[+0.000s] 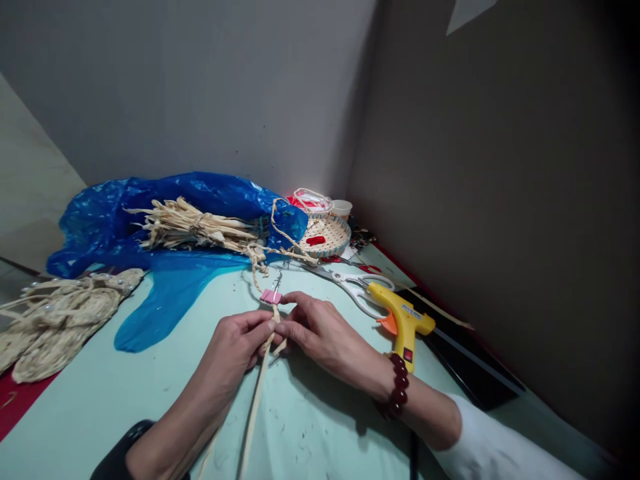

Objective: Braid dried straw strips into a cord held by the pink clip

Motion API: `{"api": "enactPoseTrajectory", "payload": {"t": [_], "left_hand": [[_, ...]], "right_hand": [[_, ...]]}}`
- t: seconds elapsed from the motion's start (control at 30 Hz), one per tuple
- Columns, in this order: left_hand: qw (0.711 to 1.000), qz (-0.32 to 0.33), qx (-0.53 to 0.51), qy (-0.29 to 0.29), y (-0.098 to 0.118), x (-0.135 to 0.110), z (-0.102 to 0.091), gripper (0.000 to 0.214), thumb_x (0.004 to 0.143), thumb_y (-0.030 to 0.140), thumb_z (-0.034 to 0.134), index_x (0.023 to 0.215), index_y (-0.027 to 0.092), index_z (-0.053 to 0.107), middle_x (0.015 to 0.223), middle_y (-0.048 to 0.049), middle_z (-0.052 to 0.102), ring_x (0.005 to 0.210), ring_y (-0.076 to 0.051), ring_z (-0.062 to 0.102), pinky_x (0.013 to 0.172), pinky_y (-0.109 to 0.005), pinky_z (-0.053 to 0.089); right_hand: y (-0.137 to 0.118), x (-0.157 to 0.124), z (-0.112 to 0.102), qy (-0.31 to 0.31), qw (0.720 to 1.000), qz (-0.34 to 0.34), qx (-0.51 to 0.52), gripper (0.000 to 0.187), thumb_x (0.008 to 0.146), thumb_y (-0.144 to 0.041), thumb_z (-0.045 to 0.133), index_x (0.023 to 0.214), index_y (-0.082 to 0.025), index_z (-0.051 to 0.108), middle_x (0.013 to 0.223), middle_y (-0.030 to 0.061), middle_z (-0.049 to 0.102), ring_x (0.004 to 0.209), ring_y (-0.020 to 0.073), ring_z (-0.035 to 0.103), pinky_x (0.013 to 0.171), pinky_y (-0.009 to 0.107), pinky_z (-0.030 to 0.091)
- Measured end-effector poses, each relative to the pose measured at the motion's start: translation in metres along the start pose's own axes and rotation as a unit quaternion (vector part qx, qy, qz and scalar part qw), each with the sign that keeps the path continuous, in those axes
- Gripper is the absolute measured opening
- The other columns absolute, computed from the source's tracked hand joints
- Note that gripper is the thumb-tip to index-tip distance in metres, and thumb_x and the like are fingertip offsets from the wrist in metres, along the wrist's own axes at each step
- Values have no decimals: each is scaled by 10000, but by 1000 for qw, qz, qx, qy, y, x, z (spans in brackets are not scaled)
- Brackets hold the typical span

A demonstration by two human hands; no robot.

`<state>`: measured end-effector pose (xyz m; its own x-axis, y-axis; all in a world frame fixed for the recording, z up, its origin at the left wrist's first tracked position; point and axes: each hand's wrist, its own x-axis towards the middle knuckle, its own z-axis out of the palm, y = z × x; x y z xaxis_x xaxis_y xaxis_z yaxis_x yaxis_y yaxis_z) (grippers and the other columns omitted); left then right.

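Note:
Both hands meet over the pale green table [125,393]. My left hand [235,350] pinches pale straw strips [257,393] that trail toward me. My right hand [320,333], with a dark red bead bracelet [397,393] at its wrist, pinches the same strips from the other side. A pink binder clip [271,296] clamps the braided end just beyond my fingertips. The braid runs on as a cord [257,257] toward the straw bundle.
A straw bundle [195,227] lies on a blue plastic bag [170,267]. Woven straw pieces [55,320] sit at the left. White-handled scissors [350,283], a yellow glue gun [403,320] and a small woven tray [325,235] lie at the right, near the wall corner.

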<state>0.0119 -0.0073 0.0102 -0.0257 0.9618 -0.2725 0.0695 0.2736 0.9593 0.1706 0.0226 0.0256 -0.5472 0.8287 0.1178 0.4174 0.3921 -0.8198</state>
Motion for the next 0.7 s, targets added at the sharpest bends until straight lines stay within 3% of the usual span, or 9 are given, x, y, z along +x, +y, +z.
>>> {"api": "enactPoseTrajectory", "payload": {"t": [0.1, 0.2, 0.3, 0.43, 0.57, 0.7], "left_hand": [[999, 38, 29, -2, 0, 1, -1, 211, 758, 342, 593, 664, 154, 605, 630, 13, 591, 519, -80, 384, 499, -199, 255], [992, 89, 83, 17, -1, 0, -1, 213, 775, 326, 560, 632, 171, 591, 633, 13, 593, 623, -136, 494, 606, -238, 353], [982, 118, 141, 50, 0, -1, 2, 190, 783, 305, 534, 665, 180, 614, 624, 10, 593, 699, -187, 550, 696, -282, 386], [981, 126, 137, 59, 2, -3, 7, 198, 786, 294, 508, 795, 174, 664, 699, -11, 647, 754, -214, 578, 760, -305, 410], [981, 119, 132, 71, 2, -5, 8, 238, 769, 283, 502, 868, 168, 685, 789, -34, 692, 770, -219, 597, 749, -295, 432], [971, 134, 190, 63, -2, -8, 6, 247, 811, 320, 480, 879, 185, 675, 678, -4, 646, 704, -215, 585, 686, -290, 421]], "right_hand": [[5, 2, 2, -13, 998, 29, 48, 302, 897, -266, 503, 1166, -131, 523, 748, 12, 664, 661, 129, 569, 598, 230, 393], [8, 3, 5, -9, 996, 60, 61, 316, 827, -241, 554, 1122, -133, 518, 751, 4, 656, 652, 126, 561, 558, 216, 380], [8, 3, 7, 8, 997, 73, 36, 251, 776, -193, 543, 1021, -141, 560, 734, -5, 639, 632, 117, 541, 538, 209, 359], [0, 3, 7, -2, 998, 62, -10, 142, 792, -200, 487, 757, -149, 614, 638, -15, 574, 583, 104, 464, 509, 217, 292], [-5, 3, 7, -21, 999, 42, 18, 240, 840, -215, 463, 670, -143, 617, 609, -6, 573, 582, 102, 470, 531, 222, 290], [0, 5, 9, 23, 999, 13, 35, 241, 836, -191, 494, 673, -144, 665, 602, -17, 593, 578, 94, 466, 559, 214, 305]]}}
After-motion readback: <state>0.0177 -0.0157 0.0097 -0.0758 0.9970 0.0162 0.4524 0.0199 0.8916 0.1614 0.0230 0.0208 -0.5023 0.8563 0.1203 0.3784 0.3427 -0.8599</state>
